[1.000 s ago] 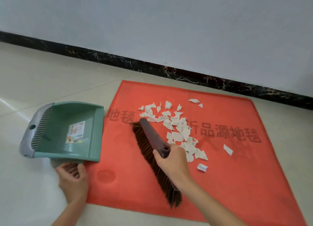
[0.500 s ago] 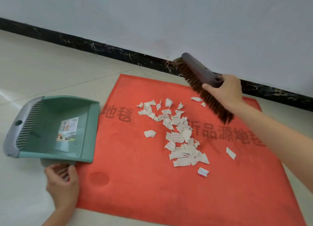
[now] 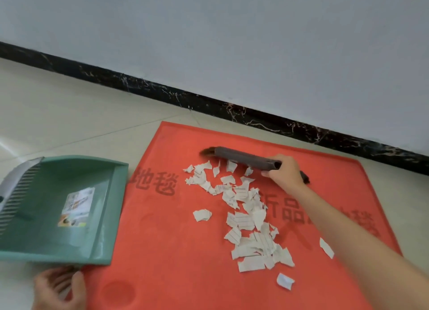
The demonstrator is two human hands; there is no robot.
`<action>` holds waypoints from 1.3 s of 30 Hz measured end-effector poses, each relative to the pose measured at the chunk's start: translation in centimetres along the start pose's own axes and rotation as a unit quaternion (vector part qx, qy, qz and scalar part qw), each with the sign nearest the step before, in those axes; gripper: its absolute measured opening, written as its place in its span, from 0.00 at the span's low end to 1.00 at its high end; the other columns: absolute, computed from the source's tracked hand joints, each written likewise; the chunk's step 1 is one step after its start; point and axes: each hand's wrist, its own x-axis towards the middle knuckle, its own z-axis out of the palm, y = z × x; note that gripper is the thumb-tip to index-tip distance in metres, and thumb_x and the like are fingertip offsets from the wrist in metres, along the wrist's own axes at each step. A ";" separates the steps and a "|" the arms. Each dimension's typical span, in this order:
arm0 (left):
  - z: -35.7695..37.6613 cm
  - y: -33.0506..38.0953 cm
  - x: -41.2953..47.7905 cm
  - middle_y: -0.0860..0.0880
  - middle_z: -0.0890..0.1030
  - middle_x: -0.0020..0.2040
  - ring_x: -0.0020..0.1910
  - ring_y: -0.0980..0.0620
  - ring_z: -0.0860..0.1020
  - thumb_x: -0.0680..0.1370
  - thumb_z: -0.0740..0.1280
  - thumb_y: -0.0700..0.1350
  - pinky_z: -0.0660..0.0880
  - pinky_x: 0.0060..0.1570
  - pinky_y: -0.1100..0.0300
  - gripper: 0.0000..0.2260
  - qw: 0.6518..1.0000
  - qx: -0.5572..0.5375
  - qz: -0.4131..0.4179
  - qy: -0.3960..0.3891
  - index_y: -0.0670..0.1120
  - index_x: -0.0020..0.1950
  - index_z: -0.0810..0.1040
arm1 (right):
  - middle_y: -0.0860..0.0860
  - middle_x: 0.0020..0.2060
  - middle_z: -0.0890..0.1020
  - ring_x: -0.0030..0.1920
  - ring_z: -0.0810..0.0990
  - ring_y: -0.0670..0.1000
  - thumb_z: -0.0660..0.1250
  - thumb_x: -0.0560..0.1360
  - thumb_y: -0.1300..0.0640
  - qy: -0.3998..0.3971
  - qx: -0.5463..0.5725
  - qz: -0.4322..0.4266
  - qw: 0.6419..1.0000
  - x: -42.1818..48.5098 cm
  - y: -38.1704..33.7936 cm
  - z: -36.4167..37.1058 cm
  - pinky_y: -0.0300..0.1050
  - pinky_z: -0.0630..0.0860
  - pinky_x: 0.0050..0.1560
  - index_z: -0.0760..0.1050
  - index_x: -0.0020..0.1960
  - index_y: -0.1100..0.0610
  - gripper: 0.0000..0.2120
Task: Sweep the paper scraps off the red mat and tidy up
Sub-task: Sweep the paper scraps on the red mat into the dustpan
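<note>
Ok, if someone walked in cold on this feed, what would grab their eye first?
The red mat filling the middle of the floor, with a trail of white paper scraps strewn down its centre. Next, the right hand pressing a dark brush down at the far end of the scraps, near the wall. Then the green dustpan at the mat's left edge, the left hand just below it.

floor (image 3: 69,114): pale tile | red mat (image 3: 162,251) lay centre-right, near wall | green dustpan (image 3: 46,216) sat left, lip overlapping mat edge
</note>
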 end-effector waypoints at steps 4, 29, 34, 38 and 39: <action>0.5 1.4 -1.1 0.72 0.79 0.40 0.34 0.70 0.78 0.68 0.65 0.56 0.73 0.37 0.77 0.08 0.998 -0.004 0.056 0.017 0.60 0.46 0.71 | 0.47 0.39 0.83 0.43 0.80 0.51 0.79 0.62 0.66 -0.068 0.000 -0.034 0.997 -1.5 1.2 -1.9 0.39 0.71 0.40 0.84 0.48 0.54 0.16; 0.2 2.9 -1.4 0.44 0.78 0.41 0.33 0.72 0.76 0.69 0.63 0.54 0.71 0.37 0.80 0.11 0.991 0.112 0.055 0.038 0.52 0.48 0.70 | 0.51 0.50 0.83 0.50 0.77 0.48 0.79 0.64 0.64 -0.198 -0.063 -0.177 0.962 1.6 -13.1 4.4 0.39 0.71 0.49 0.82 0.58 0.59 0.22; -0.2 2.5 -1.3 0.43 0.79 0.44 0.34 0.71 0.76 0.70 0.63 0.52 0.71 0.39 0.79 0.14 0.991 0.126 0.038 0.029 0.48 0.51 0.68 | 0.52 0.42 0.85 0.44 0.81 0.52 0.78 0.62 0.66 -0.279 -0.126 -0.174 0.936 1.4 -11.2 2.7 0.46 0.77 0.44 0.84 0.52 0.59 0.18; 0.2 3.0 -1.6 0.43 0.78 0.44 0.33 0.72 0.76 0.70 0.64 0.49 0.70 0.37 0.81 0.14 0.991 0.123 0.033 0.029 0.45 0.52 0.69 | 0.52 0.41 0.86 0.44 0.83 0.52 0.78 0.62 0.67 -0.303 -0.138 -0.167 0.928 0.5 -8.4 0.4 0.51 0.81 0.48 0.84 0.48 0.56 0.15; 0.3 3.2 -1.6 0.43 0.78 0.44 0.33 0.73 0.76 0.70 0.64 0.49 0.70 0.37 0.81 0.14 0.991 0.123 0.034 0.027 0.44 0.52 0.70 | 0.51 0.41 0.86 0.45 0.84 0.51 0.77 0.62 0.67 -0.313 -0.134 -0.160 0.926 0.3 -7.6 -0.1 0.52 0.81 0.49 0.85 0.48 0.55 0.16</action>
